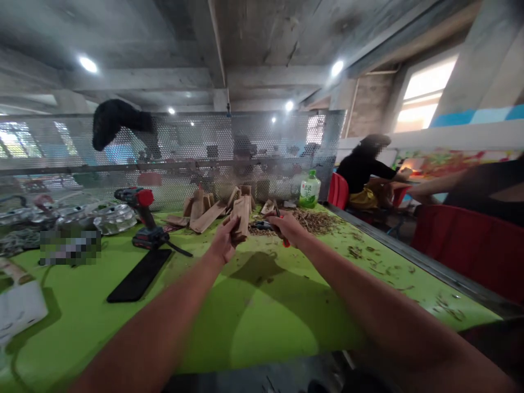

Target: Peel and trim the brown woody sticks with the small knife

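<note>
Left hand (226, 240): fingers curled, thumb pressed over the near face, gripping the lower end of a flat wooden piece (242, 212). The piece stands tilted up and away from the hand, its lower end just beside the palm.

Right hand (286, 226): well curled, wrapped about a red-handled tool (285, 242); the handle's end shows below the fist. Type of tool cannot be told. A dark metal object (262, 225) lies in view just left of this fist; whether it belongs to the tool is unclear. The hands are apart, near each other, above a green tabletop (254, 305).

Beyond and left of the left hand: a cluster of wooden offcuts (201, 210), some leaning, some flat. Farther left of it: a cordless drill (143, 218) upright on its battery, with a black phone-like slab (139, 275) lying nearer the person.

Beyond and right of the right hand: a heap of shavings (321, 222), then a green-capped bottle (310, 192) standing at the heap's far side. Loose curls of shavings scatter farther right. Well off to the right, a co-worker (358, 166) sits on a red chair (339, 190).
</note>
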The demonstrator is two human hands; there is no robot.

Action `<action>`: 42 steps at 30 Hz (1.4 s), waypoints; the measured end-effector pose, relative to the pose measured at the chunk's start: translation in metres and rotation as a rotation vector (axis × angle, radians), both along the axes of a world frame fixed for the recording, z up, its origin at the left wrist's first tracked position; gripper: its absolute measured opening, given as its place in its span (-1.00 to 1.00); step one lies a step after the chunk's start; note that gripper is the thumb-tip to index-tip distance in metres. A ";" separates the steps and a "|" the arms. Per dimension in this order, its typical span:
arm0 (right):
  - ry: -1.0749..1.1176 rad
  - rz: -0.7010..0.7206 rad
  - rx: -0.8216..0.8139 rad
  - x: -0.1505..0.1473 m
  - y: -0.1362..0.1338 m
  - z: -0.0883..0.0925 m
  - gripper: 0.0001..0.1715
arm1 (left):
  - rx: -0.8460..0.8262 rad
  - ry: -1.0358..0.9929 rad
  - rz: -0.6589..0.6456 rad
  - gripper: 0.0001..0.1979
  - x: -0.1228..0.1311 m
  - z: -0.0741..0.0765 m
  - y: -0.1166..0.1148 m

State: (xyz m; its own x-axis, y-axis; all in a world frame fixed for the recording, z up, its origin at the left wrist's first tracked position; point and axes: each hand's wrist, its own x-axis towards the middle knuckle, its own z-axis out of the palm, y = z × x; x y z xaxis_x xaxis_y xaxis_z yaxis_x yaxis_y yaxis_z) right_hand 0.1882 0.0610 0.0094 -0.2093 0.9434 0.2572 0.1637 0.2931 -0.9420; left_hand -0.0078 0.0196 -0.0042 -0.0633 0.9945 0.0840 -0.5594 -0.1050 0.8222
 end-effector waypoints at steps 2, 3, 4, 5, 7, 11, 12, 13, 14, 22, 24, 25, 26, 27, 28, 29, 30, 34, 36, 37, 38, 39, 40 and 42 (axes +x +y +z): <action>0.041 0.082 -0.066 -0.010 -0.009 0.005 -0.66 | 0.068 -0.028 0.044 -0.67 0.000 -0.003 0.007; 0.052 0.098 -0.079 -0.015 -0.014 0.007 -0.59 | 0.121 -0.044 0.055 -0.65 0.000 -0.004 0.009; 0.054 0.097 -0.073 -0.020 -0.017 0.009 -0.55 | 0.176 -0.060 0.056 -0.62 0.001 -0.005 0.011; 0.045 0.087 -0.049 -0.025 -0.020 0.009 -0.52 | 0.222 -0.074 0.050 -0.60 0.003 -0.006 0.012; 0.013 0.043 0.045 -0.033 -0.021 0.008 -0.52 | 0.274 -0.098 0.033 -0.58 0.005 -0.007 0.012; -0.013 -0.006 0.217 -0.040 -0.007 -0.008 -0.53 | 0.272 -0.117 -0.028 -0.56 0.009 -0.007 0.009; -0.010 -0.020 0.233 -0.040 -0.003 -0.012 -0.53 | 0.266 -0.112 -0.045 -0.56 0.010 -0.006 0.008; -0.011 -0.038 0.246 -0.039 0.000 -0.015 -0.54 | 0.262 -0.104 -0.059 -0.57 0.011 -0.006 0.007; -0.015 -0.061 0.268 -0.038 0.003 -0.017 -0.55 | 0.260 -0.093 -0.067 -0.57 0.012 -0.006 0.006; -0.145 -0.167 0.529 0.001 0.002 -0.003 -0.70 | 0.233 0.127 -0.114 -0.60 0.000 -0.001 -0.002; -0.204 -0.212 0.541 0.013 0.008 -0.001 -0.73 | 0.282 0.155 -0.118 -0.56 -0.012 0.003 -0.001; -0.235 -0.230 0.538 0.018 0.011 -0.001 -0.75 | 0.307 0.167 -0.130 -0.53 -0.018 0.005 0.000; -0.266 -0.243 0.533 0.022 0.015 -0.001 -0.77 | 0.324 0.177 -0.151 -0.49 -0.024 0.007 0.001; -0.294 -0.246 0.535 0.026 0.019 0.000 -0.80 | 0.325 0.186 -0.184 -0.47 -0.030 0.009 0.002; -0.321 -0.231 0.550 0.029 0.021 0.000 -0.83 | 0.303 0.191 -0.222 -0.47 -0.034 0.010 0.003; -0.347 -0.196 0.579 0.031 0.022 0.001 -0.86 | 0.261 0.189 -0.263 -0.47 -0.037 0.011 0.003; -0.369 -0.142 0.621 0.032 0.022 0.002 -0.89 | 0.200 0.183 -0.306 -0.49 -0.039 0.011 0.003; -0.471 0.120 0.786 0.032 0.012 0.007 -0.89 | -0.100 0.270 -0.528 -0.49 -0.034 0.007 -0.002; -0.525 0.182 0.817 0.030 0.005 0.008 -0.81 | -0.191 0.380 -0.643 -0.47 -0.027 0.005 -0.007; -0.547 0.194 0.822 0.029 0.003 0.007 -0.78 | -0.216 0.428 -0.678 -0.46 -0.023 0.005 -0.009; -0.563 0.199 0.822 0.028 0.002 0.006 -0.76 | -0.234 0.460 -0.689 -0.46 -0.018 0.004 -0.011; -0.575 0.204 0.820 0.027 0.001 0.005 -0.75 | -0.251 0.472 -0.679 -0.49 -0.015 0.004 -0.013; -0.578 0.209 0.820 0.026 0.002 0.003 -0.74 | -0.269 0.468 -0.651 -0.53 -0.011 0.005 -0.014; -0.547 0.198 0.832 0.024 0.003 0.003 -0.71 | -0.299 0.412 -0.570 -0.61 -0.004 0.006 -0.017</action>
State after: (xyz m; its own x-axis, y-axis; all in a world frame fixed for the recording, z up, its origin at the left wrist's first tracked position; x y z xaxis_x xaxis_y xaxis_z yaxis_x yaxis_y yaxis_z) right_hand 0.2118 0.0644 0.0122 -0.6283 0.4443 0.6386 0.3890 0.8903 -0.2367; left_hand -0.0121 0.0030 0.0015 0.4451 0.8477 -0.2885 -0.1020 0.3681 0.9242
